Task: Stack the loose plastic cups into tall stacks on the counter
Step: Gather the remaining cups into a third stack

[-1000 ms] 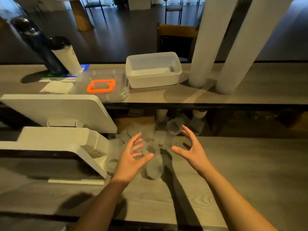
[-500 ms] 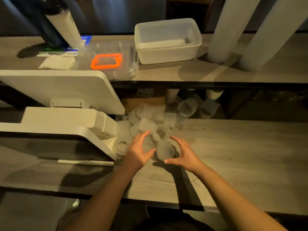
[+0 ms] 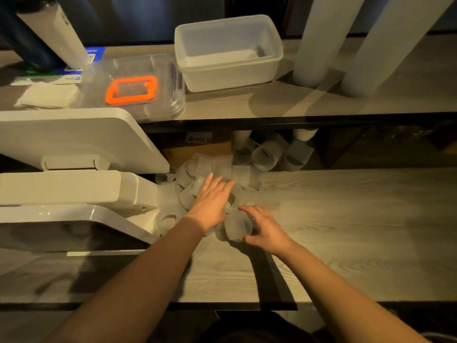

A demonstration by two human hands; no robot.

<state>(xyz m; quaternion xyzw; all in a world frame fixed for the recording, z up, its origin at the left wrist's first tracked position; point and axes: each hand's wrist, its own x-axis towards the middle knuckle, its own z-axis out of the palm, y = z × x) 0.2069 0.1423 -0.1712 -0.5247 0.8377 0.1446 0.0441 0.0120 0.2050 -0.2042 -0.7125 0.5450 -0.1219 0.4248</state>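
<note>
The loose cups (image 3: 217,174) lie in a jumbled heap on the lower table (image 3: 346,219), at about 12 o'clock from the person and just right of the white terminal's base (image 3: 74,189); most are tipped on their sides, mouths pointing every way, and a few more sit further back at 1 o'clock under the upper shelf (image 3: 321,105). The left hand (image 3: 210,201) is spread flat, fingers straight, resting over the middle of the heap and holding nothing. The right hand (image 3: 265,226) is curled round the nearest cup (image 3: 237,226), which lies on its side at the heap's 6 o'clock edge, thumb on the near side and fingers over the top. These look like thin frosted plastic, so they should be very light, a little slick, and soft in the wall: squeeze hard and one will likely buckle or pop out of the grip. The rim is probably the stiffest part, so taking a cup across the mouth or low round the body near the rim seems safest, with light pressure only. Being so light, neighbours may skitter or roll away when one is lifted. Two tall white stacks (image 3: 319,40) at 1 o'clock on the upper shelf suggest how the result should stand; such stacks may lean as they grow.
</note>
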